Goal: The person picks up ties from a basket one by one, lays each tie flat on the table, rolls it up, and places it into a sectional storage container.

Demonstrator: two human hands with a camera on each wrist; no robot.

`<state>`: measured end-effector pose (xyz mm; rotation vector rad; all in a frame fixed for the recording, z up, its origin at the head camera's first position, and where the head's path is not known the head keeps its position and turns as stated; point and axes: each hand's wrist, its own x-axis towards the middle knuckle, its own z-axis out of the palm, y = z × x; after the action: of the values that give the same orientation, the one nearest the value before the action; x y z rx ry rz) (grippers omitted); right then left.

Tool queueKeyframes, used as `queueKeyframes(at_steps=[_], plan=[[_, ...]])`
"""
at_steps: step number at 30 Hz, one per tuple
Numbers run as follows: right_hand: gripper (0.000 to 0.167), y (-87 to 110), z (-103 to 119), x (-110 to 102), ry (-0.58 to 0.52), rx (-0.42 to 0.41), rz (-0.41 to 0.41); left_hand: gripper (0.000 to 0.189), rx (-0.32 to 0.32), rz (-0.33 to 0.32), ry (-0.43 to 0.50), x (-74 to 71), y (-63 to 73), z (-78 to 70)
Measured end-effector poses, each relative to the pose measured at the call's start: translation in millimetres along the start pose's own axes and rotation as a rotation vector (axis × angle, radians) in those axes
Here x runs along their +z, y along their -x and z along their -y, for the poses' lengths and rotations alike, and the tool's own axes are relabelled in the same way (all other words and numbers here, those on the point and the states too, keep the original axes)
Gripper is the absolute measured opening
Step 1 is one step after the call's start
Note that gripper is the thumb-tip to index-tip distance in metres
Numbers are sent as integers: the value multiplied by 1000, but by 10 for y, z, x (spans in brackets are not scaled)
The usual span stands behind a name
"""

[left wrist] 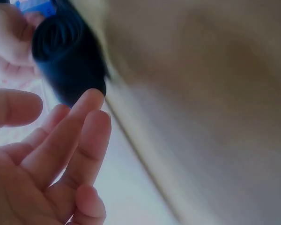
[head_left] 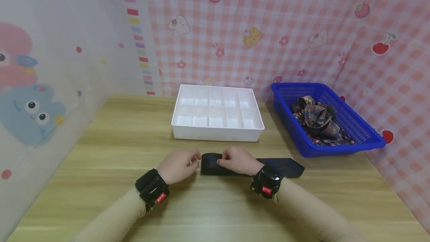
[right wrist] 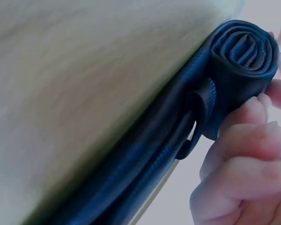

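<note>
A dark navy necktie (head_left: 282, 166) lies across the table, its left part wound into a roll (head_left: 209, 166) and its pointed end flat to the right. The right wrist view shows the spiral layers of the roll (right wrist: 246, 51) and a small loop (right wrist: 206, 101) on the strip beside it. With curled fingers, my right hand (head_left: 240, 161) holds the roll at its upper right side. My left hand (head_left: 178, 164) is at the roll's left side, fingers loosely extended and fingertips (left wrist: 94, 99) right at its surface.
Behind the necktie stands a white tray (head_left: 216, 133) divided into several compartments. A blue plastic basket (head_left: 352, 122) at the right contains crumpled patterned fabric (head_left: 317, 117). Patterned cloth (head_left: 235, 29) covers the walls around the wooden table (head_left: 201, 212).
</note>
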<state>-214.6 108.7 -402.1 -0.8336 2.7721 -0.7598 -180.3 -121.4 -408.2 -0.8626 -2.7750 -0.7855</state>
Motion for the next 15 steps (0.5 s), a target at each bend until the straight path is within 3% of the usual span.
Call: queueKeyframes(at_steps=[4,8,15], plan=[[29,-50,50,32,-51,-8,24,14,-40,29,18,-3,64,52],[40,-118,117,48,-104,28,50,16,-71,5,-6,-73,118,77],[51,-182,177,121,-185,76,66,17,-46,-61,-38,-254,188,38]])
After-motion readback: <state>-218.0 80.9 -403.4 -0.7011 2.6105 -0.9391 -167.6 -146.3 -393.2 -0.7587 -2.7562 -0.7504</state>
